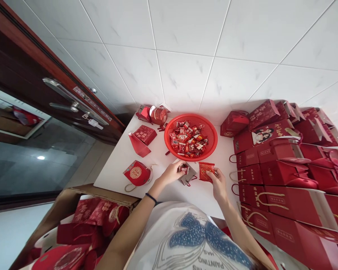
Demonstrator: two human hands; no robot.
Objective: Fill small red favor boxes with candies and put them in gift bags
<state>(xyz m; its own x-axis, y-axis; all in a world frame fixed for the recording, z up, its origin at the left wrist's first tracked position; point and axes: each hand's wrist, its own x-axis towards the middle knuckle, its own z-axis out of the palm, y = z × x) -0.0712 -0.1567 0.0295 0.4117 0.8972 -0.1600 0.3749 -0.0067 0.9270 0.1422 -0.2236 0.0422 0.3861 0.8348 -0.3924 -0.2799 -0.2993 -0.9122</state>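
Note:
My left hand (172, 173) is closed on the near-left edge of a small open gift box (189, 175), whose grey inside faces up. Some red-wrapped sweets show by my fingertips, and a dark red cord sticks out at the box's lower edge. To the right, my right hand (219, 182) pinches a flat red packet (205, 171) with gold print, held just beside the box. Just beyond both hands is a round red plastic basket (213, 140) with many wrapped sweets (189, 139) in it.
On the left of the white table (112, 165) stand a round-fronted red box (137, 173), an open red box (144, 135) and small boxes (157, 115). Red gift bags (284, 187) crowd the right. A carton (101, 191) holds more red boxes. A dark door (45, 67) stands left.

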